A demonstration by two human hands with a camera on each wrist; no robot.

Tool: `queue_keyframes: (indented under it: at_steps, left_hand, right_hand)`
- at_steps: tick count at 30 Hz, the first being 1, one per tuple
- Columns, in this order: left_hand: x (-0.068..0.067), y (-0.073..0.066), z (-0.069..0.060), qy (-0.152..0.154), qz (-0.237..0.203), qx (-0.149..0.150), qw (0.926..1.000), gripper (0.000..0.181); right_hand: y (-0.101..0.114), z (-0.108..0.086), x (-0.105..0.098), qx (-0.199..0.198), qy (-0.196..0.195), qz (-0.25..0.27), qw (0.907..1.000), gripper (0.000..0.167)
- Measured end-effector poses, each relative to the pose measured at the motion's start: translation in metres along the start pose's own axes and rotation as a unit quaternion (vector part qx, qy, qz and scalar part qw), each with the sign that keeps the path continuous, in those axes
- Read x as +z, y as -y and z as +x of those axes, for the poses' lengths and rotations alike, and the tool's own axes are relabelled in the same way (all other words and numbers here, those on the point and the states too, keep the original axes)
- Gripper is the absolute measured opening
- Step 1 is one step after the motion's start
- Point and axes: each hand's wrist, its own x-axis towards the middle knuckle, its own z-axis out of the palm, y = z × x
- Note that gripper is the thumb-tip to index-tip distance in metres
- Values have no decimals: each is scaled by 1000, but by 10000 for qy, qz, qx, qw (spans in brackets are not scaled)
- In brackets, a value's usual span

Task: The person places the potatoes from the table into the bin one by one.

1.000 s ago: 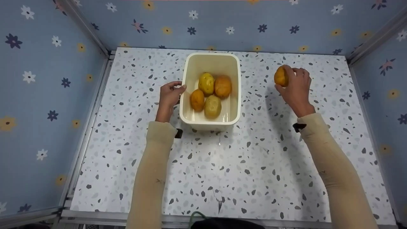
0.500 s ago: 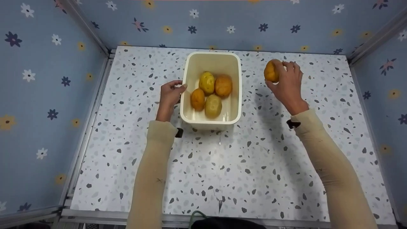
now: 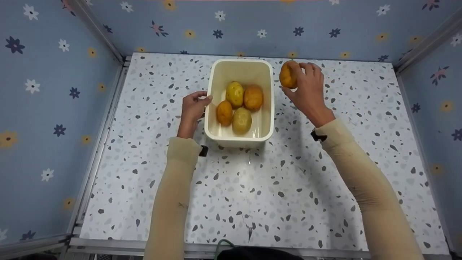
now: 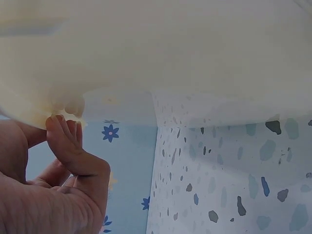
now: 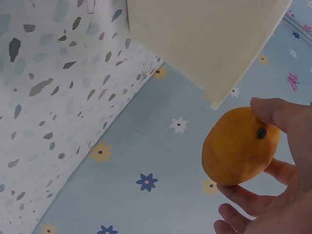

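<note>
My right hand (image 3: 308,87) holds an orange-yellow mango (image 3: 288,75) between thumb and fingers, above the table just right of a cream plastic bin (image 3: 271,104). In the right wrist view the mango (image 5: 239,146) shows a dark stem spot, and the bin (image 5: 204,39) is apart from it. My left hand (image 3: 194,110) pinches the bin's left rim, thumb over the edge and fingers outside. Seen from the left wrist, those fingers touch the wall of the bin (image 4: 185,58). Inside the bin lie several yellow to orange mango-like fruits, among them a yellow one (image 3: 234,94) and an orange one (image 3: 253,98).
The bin stands on a white speckled table (image 3: 281,202), towards its back edge. Blue flowered panels (image 3: 252,21) close off the back and both sides. A green cable (image 3: 223,241) and a dark object (image 3: 258,253) show at the front edge.
My right hand has carried the mango leftward and slightly towards the back, closer to the bin. The left hand and the fruits in the bin stay where they were.
</note>
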Motion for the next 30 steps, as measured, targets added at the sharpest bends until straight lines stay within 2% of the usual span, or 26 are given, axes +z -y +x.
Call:
queue_keyframes:
  at_steps: [11,18,23,30]
  left_hand:
    - [1,0,0,-40,12,3,10000,31]
    - [-1,0,2,-61,112,-76,9999,33]
    - [0,0,2,-11,18,-105,9999,33]
    - [0,1,3,-6,-49,-99,9999,31]
  right_hand:
    - [29,8,7,-336,53,62,9994,66]
    - [50,13,10,-310,354,-17,9989,64]
    - [65,17,12,-413,478,-75,9980,63]
    - [86,23,17,-304,685,-59,9972,62]
